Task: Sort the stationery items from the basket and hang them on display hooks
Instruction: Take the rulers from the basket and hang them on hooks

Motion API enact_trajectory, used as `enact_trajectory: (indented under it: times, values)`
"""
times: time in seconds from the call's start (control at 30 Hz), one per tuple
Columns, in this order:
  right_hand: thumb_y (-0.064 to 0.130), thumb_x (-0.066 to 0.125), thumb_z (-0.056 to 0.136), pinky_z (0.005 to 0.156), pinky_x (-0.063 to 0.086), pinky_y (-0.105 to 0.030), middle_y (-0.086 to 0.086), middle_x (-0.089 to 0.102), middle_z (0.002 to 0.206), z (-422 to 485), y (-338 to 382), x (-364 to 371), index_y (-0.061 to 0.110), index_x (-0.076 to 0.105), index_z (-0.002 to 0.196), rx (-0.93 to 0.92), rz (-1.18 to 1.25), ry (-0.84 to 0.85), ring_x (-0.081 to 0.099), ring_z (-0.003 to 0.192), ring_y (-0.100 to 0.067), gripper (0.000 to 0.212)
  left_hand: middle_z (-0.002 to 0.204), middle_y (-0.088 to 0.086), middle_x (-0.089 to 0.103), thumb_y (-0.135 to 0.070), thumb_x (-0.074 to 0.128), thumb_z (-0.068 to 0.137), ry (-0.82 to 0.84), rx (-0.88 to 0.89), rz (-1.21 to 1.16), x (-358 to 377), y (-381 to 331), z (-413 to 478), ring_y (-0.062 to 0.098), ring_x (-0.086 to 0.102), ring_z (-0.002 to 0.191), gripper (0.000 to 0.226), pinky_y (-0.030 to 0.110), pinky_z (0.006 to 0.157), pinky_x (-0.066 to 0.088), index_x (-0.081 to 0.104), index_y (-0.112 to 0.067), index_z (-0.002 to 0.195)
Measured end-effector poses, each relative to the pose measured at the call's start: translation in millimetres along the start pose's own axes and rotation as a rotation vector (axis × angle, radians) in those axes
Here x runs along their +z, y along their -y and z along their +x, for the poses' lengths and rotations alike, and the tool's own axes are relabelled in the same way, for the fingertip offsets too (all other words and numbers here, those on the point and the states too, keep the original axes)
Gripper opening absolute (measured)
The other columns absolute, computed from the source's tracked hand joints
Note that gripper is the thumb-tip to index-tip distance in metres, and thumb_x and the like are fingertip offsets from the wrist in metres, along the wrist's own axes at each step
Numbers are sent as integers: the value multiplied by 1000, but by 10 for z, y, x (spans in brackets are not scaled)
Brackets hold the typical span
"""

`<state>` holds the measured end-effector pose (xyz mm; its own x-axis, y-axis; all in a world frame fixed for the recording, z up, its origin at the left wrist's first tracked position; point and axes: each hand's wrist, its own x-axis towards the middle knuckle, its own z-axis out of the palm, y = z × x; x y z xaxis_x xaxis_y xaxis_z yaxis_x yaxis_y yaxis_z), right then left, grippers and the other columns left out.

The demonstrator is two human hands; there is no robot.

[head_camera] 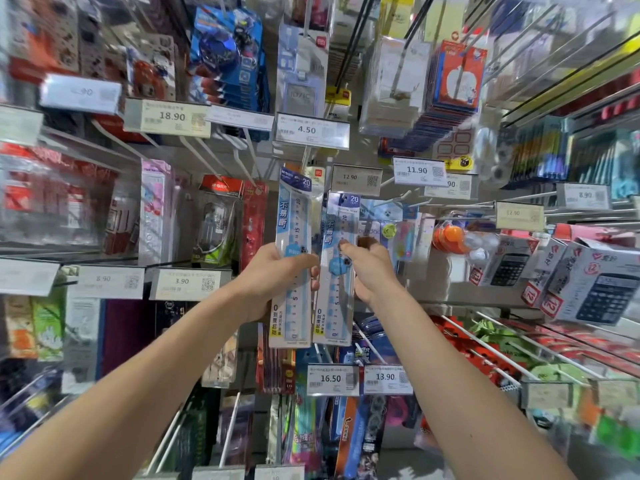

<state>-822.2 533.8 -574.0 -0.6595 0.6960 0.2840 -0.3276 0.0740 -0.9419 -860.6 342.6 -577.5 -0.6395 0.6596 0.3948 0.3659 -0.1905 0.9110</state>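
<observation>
Two packaged 20 cm rulers in clear and light-blue sleeves are held upright in front of the display wall. My left hand (277, 271) grips the left ruler (292, 216) around its middle. My right hand (367, 268) pinches the right ruler (337, 306) at mid-length, thumb in front. The tops of both rulers reach up near the hook under the 4.50 price tag (311, 130) and the 12.90 tag (356, 180). The basket is out of view.
Rows of metal hooks (485, 336) jut out with price tags all around. Calculator boxes (585, 285) hang at the right, red and pink packs (252, 220) at the left, and more packs below by the 16.50 tag (330, 378).
</observation>
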Motion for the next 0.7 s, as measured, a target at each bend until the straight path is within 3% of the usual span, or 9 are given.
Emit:
enact_trajectory:
  times: [0.07, 0.13, 0.2, 0.3, 0.4, 0.5, 0.57, 0.63, 0.7]
  values:
    - [14, 74, 91, 96, 57, -52, -15, 69, 116, 84, 4, 6, 7, 59, 116, -7, -44, -27, 67, 106, -29, 30, 77, 0, 76, -23, 65, 100, 3, -3, 14, -9, 16, 15, 14, 74, 68, 13, 26, 56, 57, 72, -15, 92]
    - [10, 73, 90, 83, 58, -42, -10, 68, 110, 201, 24, 36, 14, 58, 104, 8, -71, -57, 65, 96, -21, 20, 79, 3, 76, -22, 65, 99, 8, 2, 26, -4, 37, 24, 17, 73, 72, 14, 29, 61, 58, 72, -14, 90]
    - [9, 71, 91, 71, 49, -30, -3, 63, 104, 296, 27, 78, 23, 52, 96, 32, -78, -88, 59, 88, -13, 24, 83, 6, 76, -22, 65, 99, -8, 5, 54, 13, 51, 30, 20, 71, 76, 15, 34, 68, 58, 73, -10, 94]
    - [14, 73, 92, 86, 45, -31, 2, 58, 108, 387, 2, 127, 21, 56, 109, 67, -108, -110, 57, 94, -17, 25, 84, 8, 77, -21, 64, 100, -17, 6, 90, 24, 55, 25, 21, 71, 77, 16, 33, 69, 57, 73, -11, 91]
    - [22, 69, 97, 90, 45, -31, 0, 60, 118, 428, -22, 126, 16, 58, 130, 85, -282, -128, 58, 105, -25, 35, 79, 9, 75, -23, 65, 100, -12, 11, 139, 26, 56, 5, 17, 67, 71, 18, 29, 64, 53, 74, -9, 93]
    - [26, 59, 103, 100, 46, -35, -7, 64, 133, 343, -72, 70, 16, 60, 117, 42, -410, -166, 60, 118, -29, 18, 80, 0, 72, -23, 69, 98, -16, 7, 132, 11, 71, 3, 12, 66, 71, 12, 28, 65, 55, 73, -13, 103]
    - [38, 58, 102, 85, 48, -35, -7, 70, 111, 157, -85, 17, 14, 62, 103, -79, -408, -223, 64, 100, -28, 24, 87, -2, 78, -21, 74, 95, -19, -3, 125, -8, 72, 7, 14, 71, 77, 9, 30, 69, 57, 74, -18, 103]
    - [49, 56, 102, 70, 47, -34, -6, 71, 90, -57, -49, -37, 11, 66, 92, -123, -198, -56, 66, 82, -23, 40, 95, -2, 80, -16, 77, 93, 2, -13, 108, -14, 61, 13, 18, 76, 87, 12, 31, 71, 59, 73, -20, 103]
    - [54, 57, 99, 64, 51, -33, -9, 75, 94, -252, 1, -98, 8, 73, 104, -42, 34, 261, 71, 79, -20, 49, 98, 2, 80, -11, 80, 89, 56, -21, 125, 4, 47, 16, 21, 77, 88, 23, 29, 66, 59, 71, -17, 109]
